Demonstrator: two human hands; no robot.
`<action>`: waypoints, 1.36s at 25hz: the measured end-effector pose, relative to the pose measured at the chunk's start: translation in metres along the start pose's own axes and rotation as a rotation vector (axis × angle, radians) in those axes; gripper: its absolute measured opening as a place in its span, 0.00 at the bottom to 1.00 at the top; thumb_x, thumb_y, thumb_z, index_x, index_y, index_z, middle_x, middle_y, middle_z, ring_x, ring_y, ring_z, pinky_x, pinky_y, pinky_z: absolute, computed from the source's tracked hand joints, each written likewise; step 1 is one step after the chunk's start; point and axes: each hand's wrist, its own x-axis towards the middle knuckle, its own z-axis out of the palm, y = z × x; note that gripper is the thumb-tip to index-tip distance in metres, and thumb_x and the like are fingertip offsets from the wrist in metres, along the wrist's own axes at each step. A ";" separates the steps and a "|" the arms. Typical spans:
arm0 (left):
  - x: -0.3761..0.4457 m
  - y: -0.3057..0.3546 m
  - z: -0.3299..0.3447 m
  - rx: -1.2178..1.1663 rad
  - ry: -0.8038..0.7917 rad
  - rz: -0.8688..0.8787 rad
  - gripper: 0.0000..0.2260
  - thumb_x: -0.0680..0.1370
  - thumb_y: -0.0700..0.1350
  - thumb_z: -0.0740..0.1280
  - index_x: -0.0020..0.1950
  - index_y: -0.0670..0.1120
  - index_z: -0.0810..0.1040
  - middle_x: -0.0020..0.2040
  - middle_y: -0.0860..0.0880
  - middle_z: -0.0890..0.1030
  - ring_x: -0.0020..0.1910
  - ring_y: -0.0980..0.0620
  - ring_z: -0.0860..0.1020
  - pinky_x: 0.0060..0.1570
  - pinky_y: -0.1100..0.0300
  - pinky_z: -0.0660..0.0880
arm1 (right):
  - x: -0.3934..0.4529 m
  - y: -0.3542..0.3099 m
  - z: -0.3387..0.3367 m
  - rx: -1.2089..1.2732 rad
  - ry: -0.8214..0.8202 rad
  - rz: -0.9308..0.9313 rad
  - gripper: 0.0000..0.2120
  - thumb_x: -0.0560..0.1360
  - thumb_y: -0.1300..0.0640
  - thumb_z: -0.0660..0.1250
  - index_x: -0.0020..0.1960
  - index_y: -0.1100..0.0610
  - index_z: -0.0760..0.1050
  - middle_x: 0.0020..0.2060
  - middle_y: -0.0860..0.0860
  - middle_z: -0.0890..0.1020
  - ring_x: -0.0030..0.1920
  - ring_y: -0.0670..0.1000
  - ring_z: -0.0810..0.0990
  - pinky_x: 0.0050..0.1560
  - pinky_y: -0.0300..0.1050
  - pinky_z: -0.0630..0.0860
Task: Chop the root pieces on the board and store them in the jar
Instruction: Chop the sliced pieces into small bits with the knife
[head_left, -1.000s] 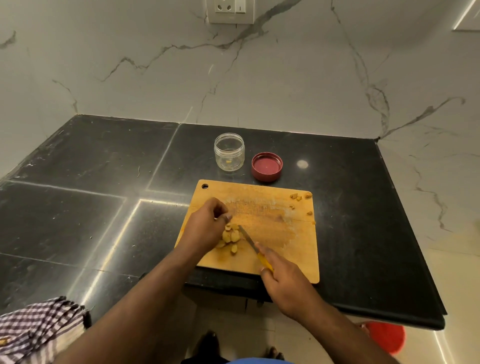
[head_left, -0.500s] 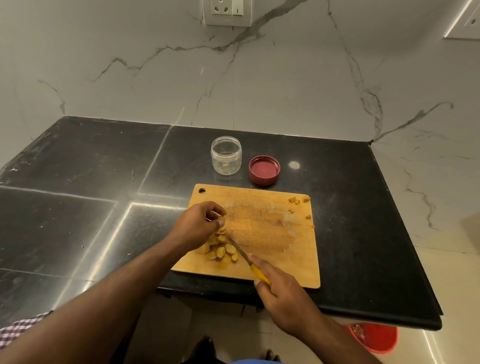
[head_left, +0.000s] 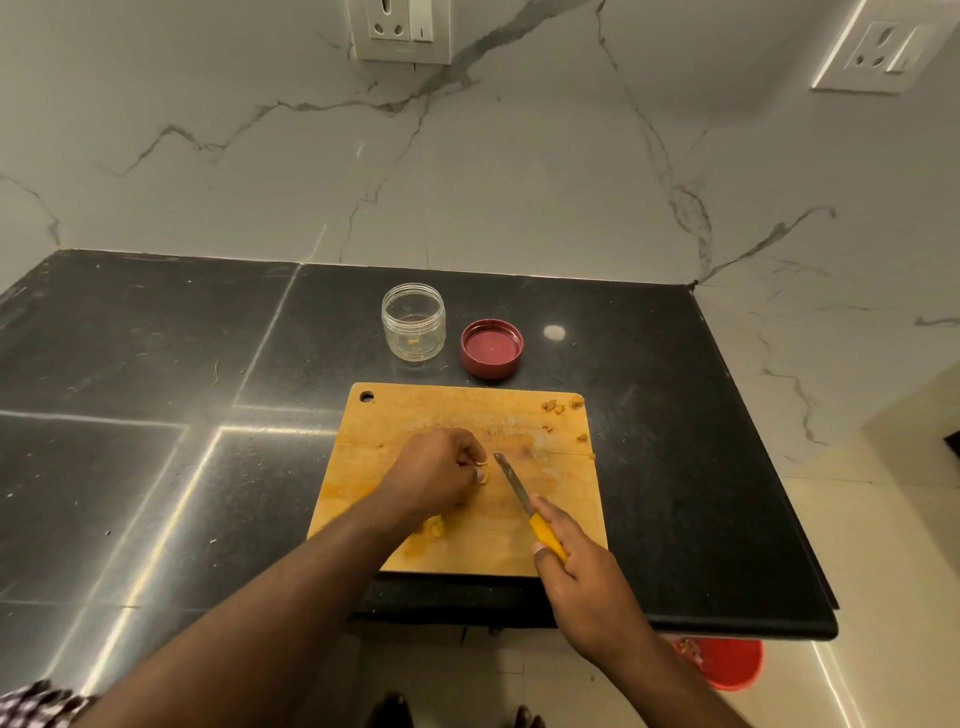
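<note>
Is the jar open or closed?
Open. The jar stands upright with no top on, and its red lid lies beside it on the counter.

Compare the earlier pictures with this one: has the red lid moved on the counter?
No. The red lid sits just right of the jar, behind the cutting board, as before; only the camera shifted.

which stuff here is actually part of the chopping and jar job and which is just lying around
Part of the job:
cutting board
root pieces, held by the left hand
knife, gripped by the right hand
open jar
red lid

Just lying about:
red bucket on the floor
checked cloth
wall sockets
</note>
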 end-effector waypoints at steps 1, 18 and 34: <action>0.001 0.000 0.000 0.021 0.019 -0.006 0.11 0.80 0.43 0.70 0.61 0.52 0.82 0.56 0.54 0.82 0.49 0.59 0.77 0.43 0.67 0.74 | -0.001 0.001 -0.001 0.007 0.005 0.006 0.23 0.83 0.54 0.58 0.76 0.41 0.61 0.52 0.35 0.74 0.57 0.43 0.76 0.58 0.41 0.74; 0.007 0.000 0.009 0.122 0.076 0.001 0.16 0.80 0.39 0.66 0.65 0.52 0.81 0.60 0.52 0.82 0.54 0.56 0.78 0.56 0.61 0.77 | -0.003 0.006 -0.007 0.025 0.001 0.037 0.23 0.83 0.53 0.58 0.76 0.40 0.60 0.48 0.39 0.78 0.39 0.47 0.79 0.41 0.43 0.79; 0.001 0.001 0.029 0.076 0.186 -0.094 0.12 0.79 0.45 0.71 0.62 0.49 0.84 0.59 0.51 0.84 0.55 0.55 0.79 0.54 0.63 0.74 | 0.022 0.026 -0.013 0.038 -0.044 -0.142 0.24 0.83 0.54 0.56 0.77 0.43 0.59 0.70 0.43 0.70 0.59 0.41 0.75 0.57 0.40 0.76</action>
